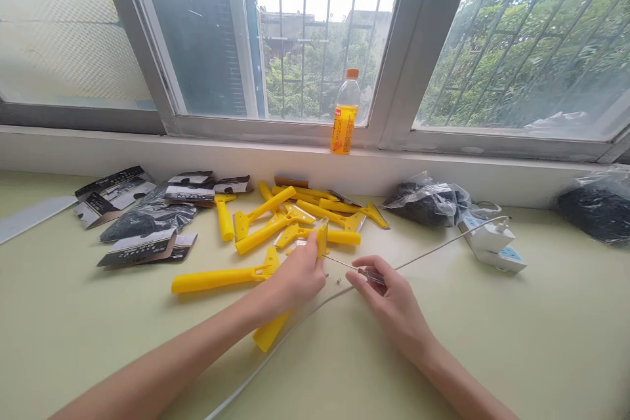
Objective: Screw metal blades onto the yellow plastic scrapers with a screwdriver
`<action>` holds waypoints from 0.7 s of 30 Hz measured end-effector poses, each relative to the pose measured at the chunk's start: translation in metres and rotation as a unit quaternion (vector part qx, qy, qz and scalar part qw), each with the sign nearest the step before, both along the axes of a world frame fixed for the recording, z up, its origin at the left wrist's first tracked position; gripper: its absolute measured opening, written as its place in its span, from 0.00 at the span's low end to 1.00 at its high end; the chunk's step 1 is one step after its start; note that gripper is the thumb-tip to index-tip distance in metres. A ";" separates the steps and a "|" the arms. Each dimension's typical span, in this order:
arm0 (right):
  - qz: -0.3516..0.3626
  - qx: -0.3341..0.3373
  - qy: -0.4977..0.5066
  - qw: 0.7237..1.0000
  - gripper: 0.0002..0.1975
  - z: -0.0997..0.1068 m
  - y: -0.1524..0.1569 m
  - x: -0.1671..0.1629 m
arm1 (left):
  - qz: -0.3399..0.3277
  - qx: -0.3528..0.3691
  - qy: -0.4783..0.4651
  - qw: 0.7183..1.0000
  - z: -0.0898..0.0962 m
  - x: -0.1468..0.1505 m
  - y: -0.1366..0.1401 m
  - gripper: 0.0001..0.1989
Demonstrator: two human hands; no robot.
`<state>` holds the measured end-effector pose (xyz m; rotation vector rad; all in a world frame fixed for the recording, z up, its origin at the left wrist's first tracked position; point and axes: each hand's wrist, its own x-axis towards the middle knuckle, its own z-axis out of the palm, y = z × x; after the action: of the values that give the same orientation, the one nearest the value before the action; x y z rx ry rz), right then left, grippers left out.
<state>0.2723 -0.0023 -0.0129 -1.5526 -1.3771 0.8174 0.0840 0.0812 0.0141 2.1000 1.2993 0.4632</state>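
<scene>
My left hand (300, 272) is closed round a yellow scraper (321, 236), its head upright and its handle end (270, 331) showing below my wrist. In my right hand (386, 289) is a screwdriver (371, 274) with a clear handle, held in the fingertips. Its thin shaft points left and its tip meets the scraper head. Small metal screws (338, 281) lie on the table just under the shaft. Left of my left hand rests another yellow scraper (216, 279) without a visible blade. Behind my hands lies a pile of several yellow scrapers (266, 230), some with metal blade plates.
A white cable (290, 335) crosses the green table (492, 341) under my hands to a power strip (497, 252) with a plugged-in adapter. Black cardboard packaging (142, 246) and bagged dark items (157, 210) lie left; another bag (428, 200) is right. A drink bottle (344, 121) stands on the sill.
</scene>
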 end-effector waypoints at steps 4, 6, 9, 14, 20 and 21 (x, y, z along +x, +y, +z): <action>0.005 0.012 -0.031 0.999 0.24 -0.002 0.000 -0.001 | 0.000 -0.002 0.003 1.000 0.001 -0.001 -0.001 0.12; 0.005 0.033 -0.024 0.999 0.22 -0.003 0.000 0.000 | 0.002 0.002 0.012 1.000 0.000 0.000 -0.001 0.15; -0.001 0.061 -0.011 0.998 0.21 -0.004 0.002 0.001 | 0.005 -0.001 0.020 1.000 -0.001 0.000 -0.001 0.19; -0.020 0.023 -0.046 0.998 0.24 -0.005 0.000 -0.001 | 0.009 -0.004 0.011 1.000 -0.002 0.000 0.000 0.19; -0.006 0.026 -0.063 0.998 0.22 -0.006 -0.003 -0.001 | 0.031 -0.023 0.019 0.999 -0.002 0.001 0.000 0.29; -0.006 0.034 -0.054 0.998 0.21 -0.005 -0.003 -0.001 | 0.032 -0.020 0.020 0.999 -0.002 0.001 0.000 0.28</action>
<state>0.2718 -0.0051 -0.0183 -1.5699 -1.4568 0.6797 0.0850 0.0813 0.0124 2.0482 1.3916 0.4204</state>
